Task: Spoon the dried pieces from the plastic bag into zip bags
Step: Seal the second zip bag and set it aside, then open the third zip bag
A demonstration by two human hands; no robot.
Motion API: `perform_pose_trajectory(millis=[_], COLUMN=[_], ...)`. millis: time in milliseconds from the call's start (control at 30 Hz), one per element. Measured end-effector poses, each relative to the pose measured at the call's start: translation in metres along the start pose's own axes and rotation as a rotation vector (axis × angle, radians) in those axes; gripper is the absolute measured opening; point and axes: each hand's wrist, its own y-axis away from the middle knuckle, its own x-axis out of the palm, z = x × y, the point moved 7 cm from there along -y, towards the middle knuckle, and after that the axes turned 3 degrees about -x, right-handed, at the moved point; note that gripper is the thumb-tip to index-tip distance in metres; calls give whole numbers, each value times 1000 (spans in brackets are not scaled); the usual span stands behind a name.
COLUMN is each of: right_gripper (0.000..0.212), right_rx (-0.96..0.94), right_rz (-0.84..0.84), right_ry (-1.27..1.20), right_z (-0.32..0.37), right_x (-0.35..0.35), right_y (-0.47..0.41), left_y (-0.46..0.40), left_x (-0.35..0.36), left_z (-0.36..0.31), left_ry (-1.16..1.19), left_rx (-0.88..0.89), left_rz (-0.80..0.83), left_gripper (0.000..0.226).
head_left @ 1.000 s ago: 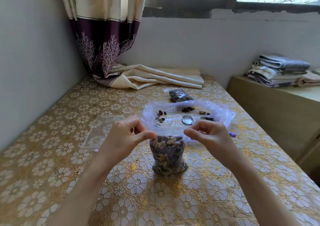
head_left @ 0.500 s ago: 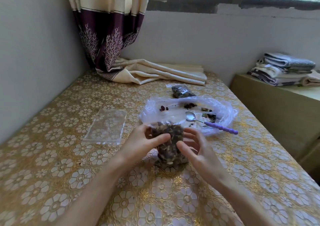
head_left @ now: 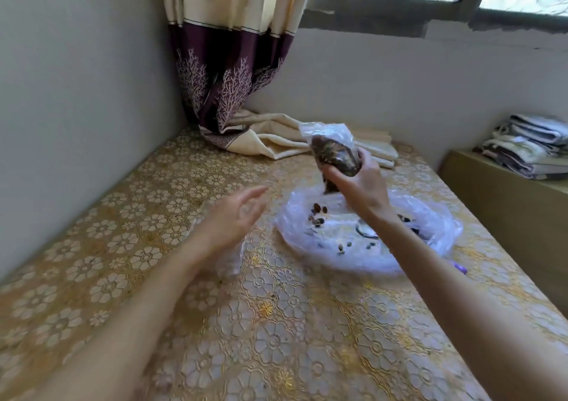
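My right hand [head_left: 359, 185] grips a filled zip bag [head_left: 333, 151] of dark dried pieces and holds it tilted in the air over the far edge of the flattened clear plastic bag [head_left: 344, 256]. A few dried pieces [head_left: 318, 213] lie scattered on that plastic. The spoon's bowl [head_left: 365, 231] shows beside my right forearm and its purple handle tip [head_left: 460, 268] pokes out on the other side. My left hand [head_left: 236, 213] hovers open, fingers straight, above an empty zip bag [head_left: 229, 265] that my arm mostly hides.
A gold floral cloth [head_left: 276, 324] covers the table, which is set in a corner between two walls. A cream and purple curtain [head_left: 233, 72] drapes onto the far end. A wooden cabinet [head_left: 507, 204] with folded towels [head_left: 525, 145] stands to the right.
My right hand has lifted the filled zip bag off the table and carried it away from me. My left hand let go of it and moved left, opening. The camera swung left.
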Motion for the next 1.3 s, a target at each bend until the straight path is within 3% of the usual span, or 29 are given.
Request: perform_pose_trajectory(millis=[100, 200, 300, 467, 600, 733, 933, 1167, 1300], right_gripper=[55, 52, 51, 52, 60, 51, 25, 6, 37], right_rx=[77, 141, 150, 137, 83, 6, -80, 1, 99], right_rz=[34, 122, 198, 226, 341, 309, 128, 294, 363], right_ry=[142, 249, 424, 462, 534, 459, 111, -385, -240], right_z=[-25, -47, -65, -84, -86, -68, -18, 22, 13], right_x=[19, 44, 68, 92, 97, 80, 39, 41, 58], right_y=[-41, -66, -75, -78, -74, -57, 14, 95, 117], left_y=[4, 7, 4, 3, 3, 5, 13, 36, 43], left_x=[3, 7, 7, 8, 5, 0, -10, -12, -13], left_z=[50, 71, 74, 76, 71, 62, 34, 10, 6], left_ry=[-337, -492, -511, -500, -437, -414, -394, 38, 193], left_rx=[-48, 19, 45, 60, 72, 115, 182, 92, 61], left_rz=[44, 24, -25, -38, -96, -158, -326, -483, -511], left_gripper=[44, 44, 44, 44, 35, 15, 7, 8, 7])
